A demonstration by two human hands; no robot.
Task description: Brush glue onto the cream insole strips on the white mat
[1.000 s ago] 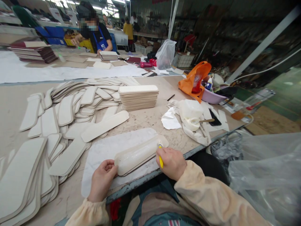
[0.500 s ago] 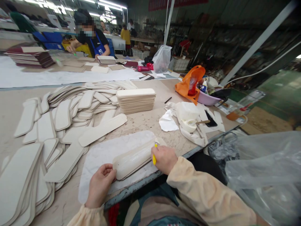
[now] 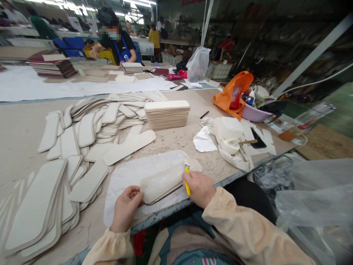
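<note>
Fingers of my left hand (image 3: 129,206) are closed on the near-left end of a long, round-ended off-white panel (image 3: 162,182). One or more similar pieces lie under it, on a white sheet (image 3: 118,184) at the table's front edge. My right hand (image 3: 200,186) is closed round a yellow-handled brush (image 3: 188,180). White paste clings to the brush head, which is over the panel's right end. The panel's upper face looks wet and shiny in places.
Loose panels (image 3: 68,143) lie heaped on the left, beside a neat stack (image 3: 167,117). To the right are a white paste tub (image 3: 228,130) with a stick, a phone (image 3: 258,138), an orange bag (image 3: 234,94) and a lilac basin (image 3: 255,114). A co-worker (image 3: 118,44) works across the table.
The view has turned slightly left, so everything appears farther right. The brush remains at the panel's right end, its handle tilted a little differently. My left hand keeps its grip.
</note>
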